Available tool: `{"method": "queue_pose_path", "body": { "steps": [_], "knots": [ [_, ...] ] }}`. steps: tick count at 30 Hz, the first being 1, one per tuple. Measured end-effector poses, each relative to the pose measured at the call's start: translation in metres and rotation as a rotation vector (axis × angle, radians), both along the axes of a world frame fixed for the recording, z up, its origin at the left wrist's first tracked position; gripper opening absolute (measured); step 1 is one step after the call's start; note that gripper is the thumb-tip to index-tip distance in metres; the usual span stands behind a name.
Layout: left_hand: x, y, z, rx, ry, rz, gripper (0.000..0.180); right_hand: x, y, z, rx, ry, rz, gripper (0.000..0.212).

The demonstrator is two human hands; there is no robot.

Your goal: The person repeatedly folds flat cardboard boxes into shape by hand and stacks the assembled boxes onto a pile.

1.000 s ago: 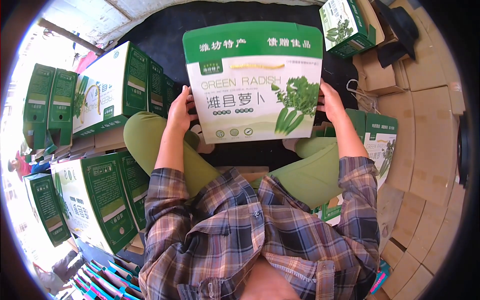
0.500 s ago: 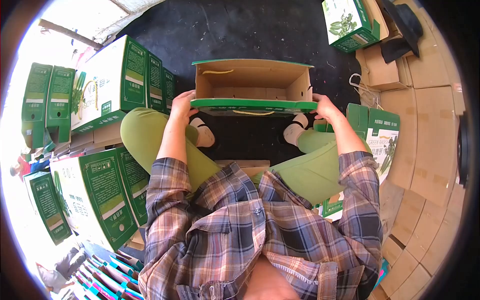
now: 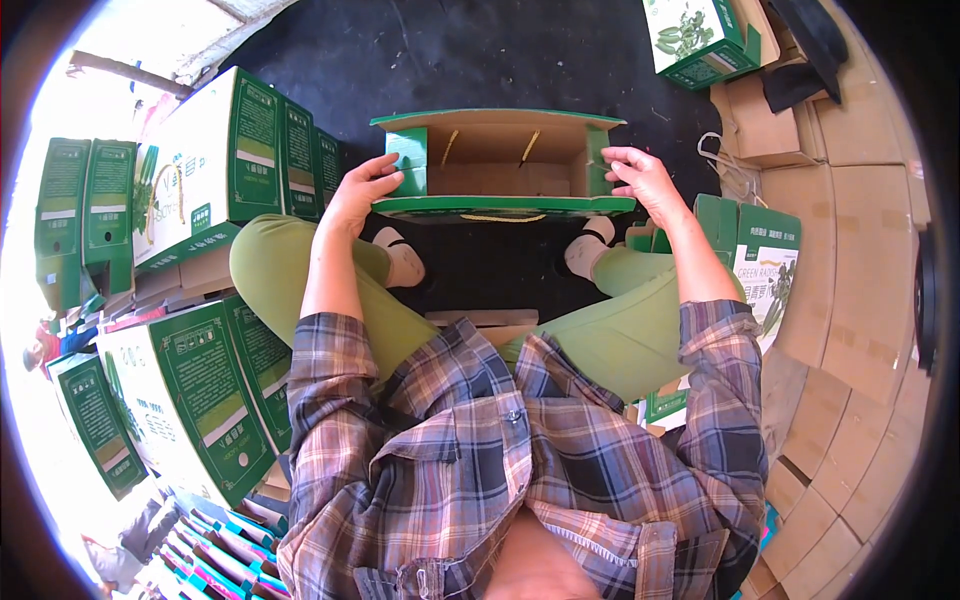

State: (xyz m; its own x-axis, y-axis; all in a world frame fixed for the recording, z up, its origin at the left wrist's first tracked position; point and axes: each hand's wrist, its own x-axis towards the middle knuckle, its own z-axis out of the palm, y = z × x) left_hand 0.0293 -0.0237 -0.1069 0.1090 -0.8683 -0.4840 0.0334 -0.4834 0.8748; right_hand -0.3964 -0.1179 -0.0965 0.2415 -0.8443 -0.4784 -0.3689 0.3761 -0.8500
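Note:
An open-topped cardboard carton (image 3: 500, 204), green outside and brown inside, stands in front of me between my feet. At its left end a green end flap (image 3: 408, 165) is folded in, and a matching green end flap (image 3: 598, 160) is folded in at the right. My left hand (image 3: 360, 193), fingers stretched, reaches against the left flap. At the right end my right hand (image 3: 640, 182) is open, its fingertips at the right flap. Two yellow cords (image 3: 530, 146) show on the inside far wall; another yellow cord (image 3: 503, 217) lies along the near outer side.
Finished-looking green and white cartons (image 3: 255, 150) are stacked at my left. More cartons (image 3: 765, 250) stand by my right knee, with one carton (image 3: 690, 45) at the far right. Flat brown cardboard (image 3: 870, 270) lines the right side. A dark floor (image 3: 480, 60) stretches beyond.
The carton's green end flaps now lie folded inward at both ends. My hands have shifted from gripping the near corners to the ends, with fingers extended. Cords now hang on the inside far wall.

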Motion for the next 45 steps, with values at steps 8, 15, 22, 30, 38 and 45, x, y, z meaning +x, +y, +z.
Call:
{"method": "queue_pose_path", "body": {
  "steps": [8,15,22,30,38,45],
  "knots": [
    [0.006,0.005,0.019,-0.037,-0.067,-0.358,0.087,0.011,0.003,0.015,0.157,0.014,0.095,0.069],
    [-0.012,0.002,0.000,-0.131,-0.450,-0.117,0.066,0.014,0.002,0.008,0.183,-0.062,0.087,0.067],
    [-0.048,0.001,-0.019,-0.243,-1.120,-0.043,0.042,0.022,0.030,-0.006,-0.636,0.579,0.315,0.069],
    [-0.062,0.010,-0.012,-0.378,-1.175,-0.319,0.053,0.044,0.053,-0.004,-0.662,0.853,0.477,0.090],
    [-0.075,0.017,-0.008,-0.340,-1.285,-0.478,0.083,0.043,0.051,-0.007,-0.689,0.828,0.479,0.085],
    [-0.073,0.016,-0.006,-0.320,-1.251,-0.514,0.080,0.042,0.050,-0.004,-0.656,0.818,0.501,0.082]
  ]
}}
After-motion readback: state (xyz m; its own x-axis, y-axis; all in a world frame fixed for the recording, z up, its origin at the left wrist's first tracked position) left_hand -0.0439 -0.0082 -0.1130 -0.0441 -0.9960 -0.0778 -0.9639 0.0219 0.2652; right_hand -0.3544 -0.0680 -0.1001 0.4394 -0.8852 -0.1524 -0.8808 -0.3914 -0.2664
